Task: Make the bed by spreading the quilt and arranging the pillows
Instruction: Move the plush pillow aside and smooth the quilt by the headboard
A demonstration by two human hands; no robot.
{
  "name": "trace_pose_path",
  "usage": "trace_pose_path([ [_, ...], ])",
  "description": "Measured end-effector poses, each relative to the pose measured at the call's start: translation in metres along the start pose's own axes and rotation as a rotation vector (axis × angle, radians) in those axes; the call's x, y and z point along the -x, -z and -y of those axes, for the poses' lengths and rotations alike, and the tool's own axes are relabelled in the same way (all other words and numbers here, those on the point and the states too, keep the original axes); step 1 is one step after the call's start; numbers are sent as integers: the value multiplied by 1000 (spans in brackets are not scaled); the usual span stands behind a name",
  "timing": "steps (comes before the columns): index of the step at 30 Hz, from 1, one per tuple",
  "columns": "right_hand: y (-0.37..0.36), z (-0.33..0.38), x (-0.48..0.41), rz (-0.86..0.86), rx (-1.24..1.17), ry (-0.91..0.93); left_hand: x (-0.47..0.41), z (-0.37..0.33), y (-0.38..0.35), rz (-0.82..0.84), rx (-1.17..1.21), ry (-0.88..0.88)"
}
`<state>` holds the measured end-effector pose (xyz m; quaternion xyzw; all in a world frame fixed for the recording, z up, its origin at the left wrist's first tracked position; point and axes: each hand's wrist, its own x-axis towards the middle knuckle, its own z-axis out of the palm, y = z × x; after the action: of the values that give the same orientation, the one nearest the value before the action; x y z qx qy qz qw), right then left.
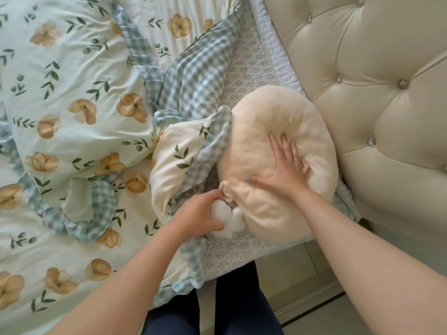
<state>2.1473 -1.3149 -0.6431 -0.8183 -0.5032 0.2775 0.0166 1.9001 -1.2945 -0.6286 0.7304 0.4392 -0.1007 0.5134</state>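
Both our bare forearms reach in from the bottom edge, over dark trouser legs, toward the head end of the bed. Our right hand [285, 170] lies flat on the round cream plush pillow [297, 117], fingers [285, 148] spread wide and pressed into the soft top, thumb stretched out to the left; it grips nothing, only pushes down. Our left hand [200, 213] is curled at the pillow's near-left edge, fingertips pinched into a fold of the cream cover just where a white fluffy lump [229, 221] bulges out. We cannot tell whether that white piece is stuffing or a separate attached part.

We judge the step in hand to be arranging the pillow: it sits on the patterned grey-white sheet [242, 252], just beside the cream tufted headboard [377, 81], and looks nearly placed. The floral quilt with blue gingham border [79, 93] is heaped and folded back to the left, one corner touching the pillow's left side, so spreading is not yet done.

Next, the move likely calls for tidying the pinched edge, smoothing the pillow, then releasing both hands to take the quilt's border and draw it flat.
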Motion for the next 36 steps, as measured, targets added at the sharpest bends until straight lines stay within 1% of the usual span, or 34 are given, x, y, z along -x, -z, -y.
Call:
trace_pose_path([
  [2,9,-5,2,-41,-86,11,9,-22,16,-64,244,-74],
  [3,15,-9,4,-99,-130,19,9,-35,24,-102,376,-115],
  [5,26,-21,7,-294,-169,3,-1,-58,33,-199,583,-146],
  [6,30,-29,9,-400,-163,-54,-10,-69,34,-275,610,-120],
  [7,33,-35,11,-477,-165,-165,-20,-77,33,-353,568,-59],
  [8,36,-44,13,-496,-222,-328,-32,-83,31,-404,514,38],
  [9,39,-51,14,-446,-364,-510,-43,-86,29,-405,522,167],
  [10,41,-57,14,-352,-572,-673,-52,-88,28,-340,627,294],
  [11,43,-63,15,-244,-797,-789,-58,-89,26,-223,769,390],
  [12,47,-65,16,-136,-977,-842,-62,-91,25,-92,859,427],
  [13,51,-66,16,-67,-1077,-843,-63,-93,26,-5,854,421],
  [14,54,-66,14,-65,-1107,-831,-65,-96,24,14,804,396],
  [15,56,-62,11,-120,-1105,-819,-67,-99,23,-13,756,368],
  [18,65,-35,5,-331,-1131,-742,-66,-110,25,-123,744,306],
  [20,76,-13,5,-373,-1149,-641,-55,-113,33,-192,765,299],
  [24,104,21,17,-370,-1124,-429,-18,-113,56,-282,847,280],
  [26,120,41,31,-368,-1114,-350,11,-112,67,-331,911,244],
  [29,133,77,57,-335,-1062,-237,68,-99,84,-424,993,271],
  [32,127,122,87,-305,-1007,-143,127,-70,98,-441,1051,278],
  [34,117,154,104,-296,-972,-115,161,-50,107,-453,1061,282],
  [36,97,198,126,-245,-924,-88,203,-17,117,-499,1067,287],
])
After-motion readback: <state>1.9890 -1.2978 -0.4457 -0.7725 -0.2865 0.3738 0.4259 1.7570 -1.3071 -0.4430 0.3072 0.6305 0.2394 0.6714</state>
